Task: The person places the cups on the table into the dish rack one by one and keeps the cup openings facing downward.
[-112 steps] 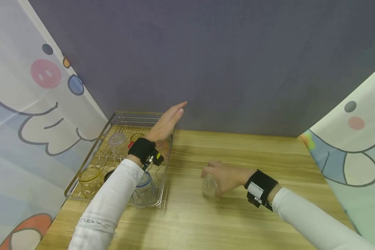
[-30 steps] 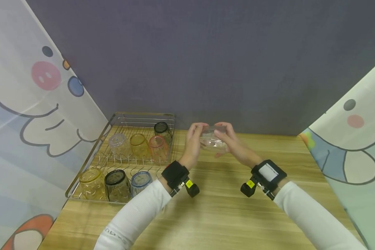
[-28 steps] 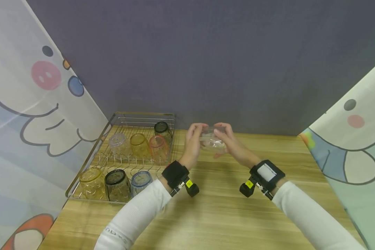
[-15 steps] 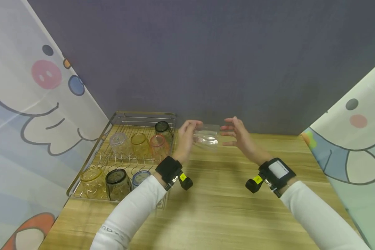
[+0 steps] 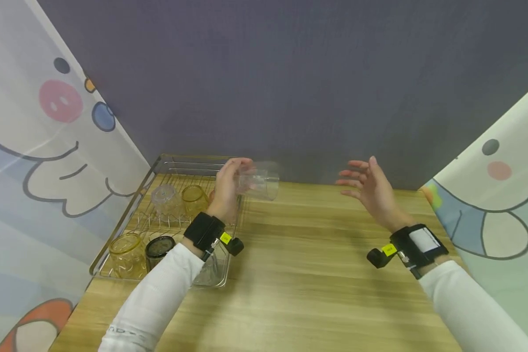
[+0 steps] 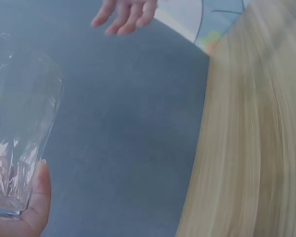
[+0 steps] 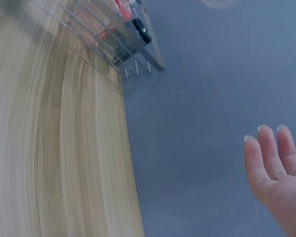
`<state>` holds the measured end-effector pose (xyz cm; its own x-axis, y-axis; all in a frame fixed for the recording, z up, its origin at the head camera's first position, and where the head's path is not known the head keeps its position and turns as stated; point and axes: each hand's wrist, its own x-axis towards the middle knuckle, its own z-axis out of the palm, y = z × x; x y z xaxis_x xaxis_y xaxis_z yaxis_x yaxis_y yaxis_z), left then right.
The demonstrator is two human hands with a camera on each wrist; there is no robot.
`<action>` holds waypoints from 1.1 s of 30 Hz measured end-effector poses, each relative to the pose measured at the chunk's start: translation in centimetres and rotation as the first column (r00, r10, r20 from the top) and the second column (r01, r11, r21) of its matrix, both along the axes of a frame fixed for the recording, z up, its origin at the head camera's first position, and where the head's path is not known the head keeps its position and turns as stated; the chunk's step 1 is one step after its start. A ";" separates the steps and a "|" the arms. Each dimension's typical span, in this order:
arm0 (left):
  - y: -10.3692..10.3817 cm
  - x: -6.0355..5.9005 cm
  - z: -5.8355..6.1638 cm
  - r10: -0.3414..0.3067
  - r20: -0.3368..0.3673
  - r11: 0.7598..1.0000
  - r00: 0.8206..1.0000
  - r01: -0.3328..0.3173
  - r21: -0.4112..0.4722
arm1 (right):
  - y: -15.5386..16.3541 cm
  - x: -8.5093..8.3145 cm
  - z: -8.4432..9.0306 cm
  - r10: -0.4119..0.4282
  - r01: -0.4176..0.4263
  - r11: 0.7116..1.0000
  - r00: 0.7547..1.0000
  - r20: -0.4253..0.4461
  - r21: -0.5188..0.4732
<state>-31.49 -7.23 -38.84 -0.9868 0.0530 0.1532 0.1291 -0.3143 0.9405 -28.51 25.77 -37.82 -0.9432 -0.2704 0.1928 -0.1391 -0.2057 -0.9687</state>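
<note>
A clear drinking glass (image 5: 261, 182) lies sideways in the air, its open end toward the right. My left hand (image 5: 227, 188) grips it near the base, above the right side of the wire rack (image 5: 228, 281). In the left wrist view the thumb presses the faceted lower part of the glass (image 6: 22, 118). Well to the right, my right hand (image 5: 371, 191) hangs over the table with fingers loosely spread and nothing in them. Behind my left hand and arm, some of the glasses in the rack are partly or wholly hidden.
Upside-down glasses stand in the rack: a clear one (image 5: 166, 200), yellow ones (image 5: 127, 254) and a dark one (image 5: 159, 249) among them. A grey panel (image 5: 308, 98) rises behind the wooden table (image 5: 299, 274). Printed curtains (image 5: 506, 210) flank both sides.
Both hands held the glass between them a second ago. My right hand has let go and moved right. My left hand has carried the glass left toward the rack.
</note>
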 end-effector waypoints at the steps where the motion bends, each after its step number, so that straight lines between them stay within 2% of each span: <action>1: -0.6 0.1 0.0 0.009 0.011 1.000 1.000 -0.009 -0.002 | 0.2 0.0 -0.1 0.003 -0.003 1.000 1.000 -0.004 -0.006; 6: -2.9 0.2 0.0 0.054 0.055 0.999 0.997 -0.053 -0.012 | 0.8 0.1 -0.2 -0.004 0.005 0.998 1.000 -0.004 0.057; 12: -4.6 0.8 0.2 0.040 0.130 0.998 0.991 -0.034 -0.046 | 0.5 0.0 0.2 -0.009 0.009 0.985 1.000 0.001 0.174; 14: -5.0 0.9 0.3 0.033 0.140 0.999 0.990 -0.030 -0.027 | 0.3 -0.1 0.4 -0.011 0.012 0.980 1.000 -0.006 0.197; 18: -5.9 1.0 0.7 0.071 0.091 0.997 0.993 -0.073 0.019 | -0.1 -0.3 1.0 -0.016 0.018 0.980 1.000 -0.010 0.196; 21: -6.6 1.1 1.0 0.137 0.035 0.991 0.990 -0.137 0.003 | -0.4 -0.6 1.5 -0.017 0.020 0.982 1.000 -0.014 0.189; 24: -7.3 1.1 1.2 0.169 0.007 0.986 0.986 -0.169 0.003 | -0.7 -1.0 2.2 -0.018 0.022 0.979 1.000 -0.023 0.204; 29: -8.2 0.9 1.6 0.182 -0.004 0.983 0.983 -0.182 0.016 | -1.8 -1.9 3.3 -0.023 0.030 0.956 0.999 -0.027 0.292; 33: -8.6 0.5 2.0 0.261 -0.037 0.963 0.965 -0.263 -0.060 | -3.0 -2.5 3.8 -0.017 0.025 0.929 1.000 -0.026 0.368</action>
